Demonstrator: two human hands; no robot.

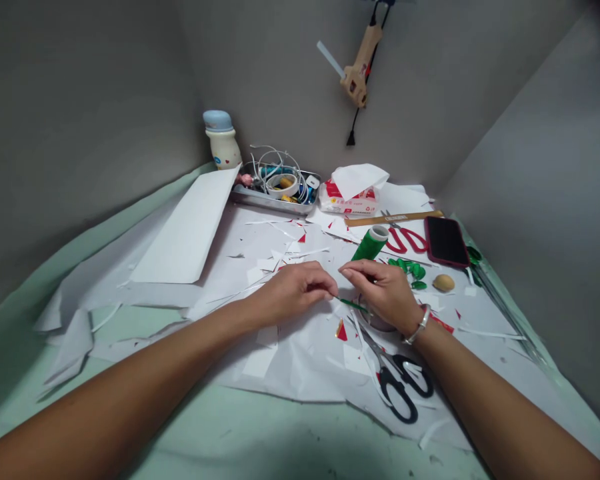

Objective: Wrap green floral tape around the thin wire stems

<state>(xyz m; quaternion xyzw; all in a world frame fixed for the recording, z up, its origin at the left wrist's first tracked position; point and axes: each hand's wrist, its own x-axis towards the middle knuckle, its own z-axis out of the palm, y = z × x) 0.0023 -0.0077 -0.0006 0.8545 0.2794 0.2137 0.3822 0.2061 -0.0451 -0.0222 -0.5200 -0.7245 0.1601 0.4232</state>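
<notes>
My left hand (297, 288) is closed in a pinch on one end of a thin green stem-like piece (353, 305). The piece slants right and down, its far end passing by my right hand (387, 290). The thumb and fingers of my right hand are pressed together; what they hold, if anything, is too small to make out. Just behind that hand stands a tilted spool of green thread (371, 244). A roll of tape (377, 323) is partly hidden beneath the same hand. Black-handled scissors (397, 380) lie close by, under the right wrist.
Shiny green pieces (413, 270), a tan rounded object (444, 283), red-handled scissors (405, 240) and a phone (447, 241) lie right. Behind are a metal tray (275, 200), tissue pack (350, 200) and bottle (223, 143). A glue gun (360, 70) hangs above. Paper scraps litter the table.
</notes>
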